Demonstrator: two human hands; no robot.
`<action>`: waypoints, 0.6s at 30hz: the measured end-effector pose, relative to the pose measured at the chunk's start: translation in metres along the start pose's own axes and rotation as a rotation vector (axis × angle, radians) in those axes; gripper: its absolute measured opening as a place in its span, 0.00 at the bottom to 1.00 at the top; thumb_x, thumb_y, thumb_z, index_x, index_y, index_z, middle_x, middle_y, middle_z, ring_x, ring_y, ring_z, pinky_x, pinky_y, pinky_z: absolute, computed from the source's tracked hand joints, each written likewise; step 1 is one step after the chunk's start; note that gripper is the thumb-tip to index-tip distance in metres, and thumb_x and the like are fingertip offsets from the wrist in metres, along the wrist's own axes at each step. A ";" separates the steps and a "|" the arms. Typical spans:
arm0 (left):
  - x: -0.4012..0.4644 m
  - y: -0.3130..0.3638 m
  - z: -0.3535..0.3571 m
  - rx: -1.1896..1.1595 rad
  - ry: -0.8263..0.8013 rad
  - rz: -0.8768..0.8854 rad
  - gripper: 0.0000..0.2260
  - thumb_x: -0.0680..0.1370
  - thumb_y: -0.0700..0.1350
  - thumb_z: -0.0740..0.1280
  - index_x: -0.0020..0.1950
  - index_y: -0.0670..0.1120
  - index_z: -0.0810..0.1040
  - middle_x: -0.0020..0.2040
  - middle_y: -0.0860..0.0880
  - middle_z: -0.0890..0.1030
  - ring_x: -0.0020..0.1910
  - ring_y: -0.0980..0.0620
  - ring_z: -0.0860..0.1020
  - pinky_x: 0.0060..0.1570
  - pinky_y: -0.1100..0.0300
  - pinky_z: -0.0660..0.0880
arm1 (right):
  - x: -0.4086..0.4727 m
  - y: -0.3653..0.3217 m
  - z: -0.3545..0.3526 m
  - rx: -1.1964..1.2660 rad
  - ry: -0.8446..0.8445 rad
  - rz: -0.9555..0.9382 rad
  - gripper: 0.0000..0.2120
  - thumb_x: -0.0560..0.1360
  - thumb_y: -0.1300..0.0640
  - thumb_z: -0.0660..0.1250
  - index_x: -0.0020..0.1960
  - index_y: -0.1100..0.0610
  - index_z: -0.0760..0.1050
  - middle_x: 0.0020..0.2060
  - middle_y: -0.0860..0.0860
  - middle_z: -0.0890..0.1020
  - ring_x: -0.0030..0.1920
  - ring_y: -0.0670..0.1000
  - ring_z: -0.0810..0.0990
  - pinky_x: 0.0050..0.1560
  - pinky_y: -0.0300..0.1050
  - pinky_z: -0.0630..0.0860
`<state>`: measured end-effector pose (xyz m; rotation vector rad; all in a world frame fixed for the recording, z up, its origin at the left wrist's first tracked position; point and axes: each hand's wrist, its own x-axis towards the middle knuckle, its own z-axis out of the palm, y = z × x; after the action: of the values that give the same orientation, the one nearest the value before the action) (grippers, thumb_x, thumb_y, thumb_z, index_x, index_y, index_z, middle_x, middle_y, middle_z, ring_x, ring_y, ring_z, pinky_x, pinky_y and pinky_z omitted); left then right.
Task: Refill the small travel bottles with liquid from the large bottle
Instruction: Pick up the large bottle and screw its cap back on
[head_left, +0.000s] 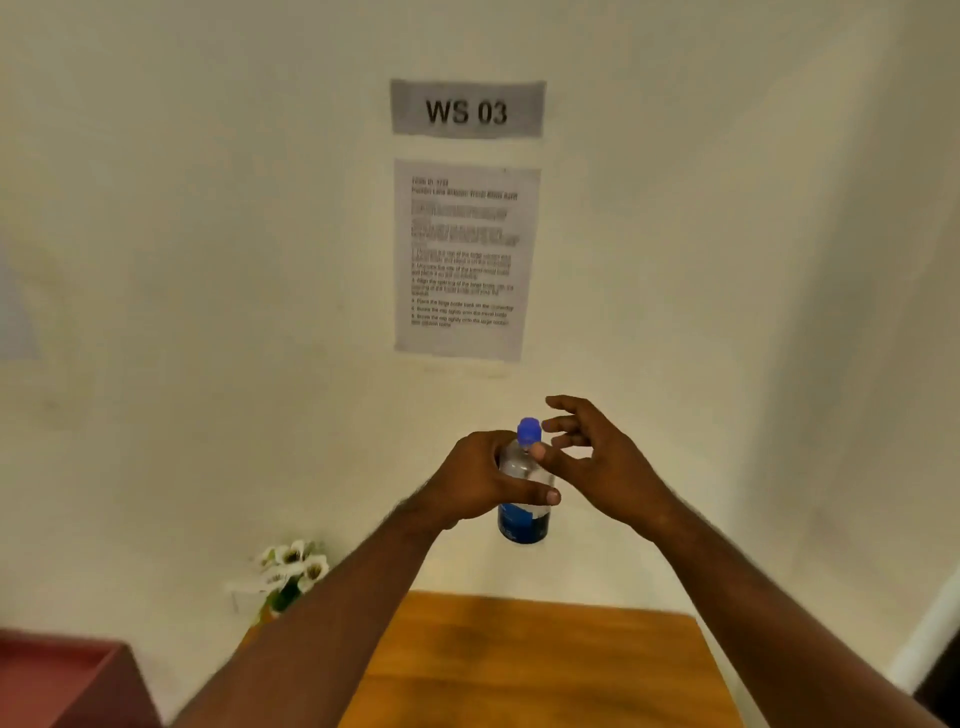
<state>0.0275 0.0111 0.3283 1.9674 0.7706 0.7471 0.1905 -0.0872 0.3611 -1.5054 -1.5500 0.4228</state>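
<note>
I see the left hand (480, 480) wrapped around a clear bottle (522, 488) with a blue cap (529, 431) and a dark blue label, held upright in the air above the wooden worktop (545, 660). The right hand (597, 462) sits just beside the cap with its fingers spread loosely and its thumb tip near the bottle's neck, its grip not closed on anything. On the wall behind hang a grey sign (467, 109) reading "WS 03" and a printed sheet (465, 260) below it, with white flowers (293, 569) at the worktop's far left corner.
</note>
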 end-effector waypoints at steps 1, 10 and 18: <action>-0.006 -0.016 0.007 -0.015 -0.006 -0.033 0.23 0.64 0.52 0.84 0.55 0.51 0.82 0.50 0.53 0.86 0.52 0.51 0.84 0.54 0.56 0.83 | -0.010 0.013 0.005 0.002 -0.012 0.032 0.36 0.67 0.34 0.70 0.72 0.41 0.66 0.60 0.40 0.79 0.59 0.42 0.80 0.51 0.33 0.74; -0.079 -0.178 0.091 -0.169 0.065 -0.395 0.29 0.63 0.43 0.85 0.61 0.48 0.80 0.56 0.48 0.84 0.55 0.47 0.82 0.54 0.59 0.82 | -0.160 0.130 0.062 -0.049 -0.057 0.355 0.38 0.70 0.37 0.70 0.77 0.41 0.60 0.60 0.42 0.77 0.56 0.42 0.79 0.47 0.35 0.76; -0.099 -0.255 0.140 -0.163 -0.003 -0.605 0.31 0.60 0.40 0.86 0.60 0.48 0.80 0.56 0.47 0.85 0.53 0.45 0.82 0.54 0.51 0.82 | -0.324 0.212 0.076 -0.012 -0.119 0.805 0.35 0.66 0.38 0.72 0.70 0.36 0.63 0.60 0.46 0.80 0.55 0.42 0.81 0.52 0.43 0.79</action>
<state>0.0112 -0.0242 0.0232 1.4698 1.1868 0.4225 0.2105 -0.3174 0.0418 -2.1100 -0.9647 0.9680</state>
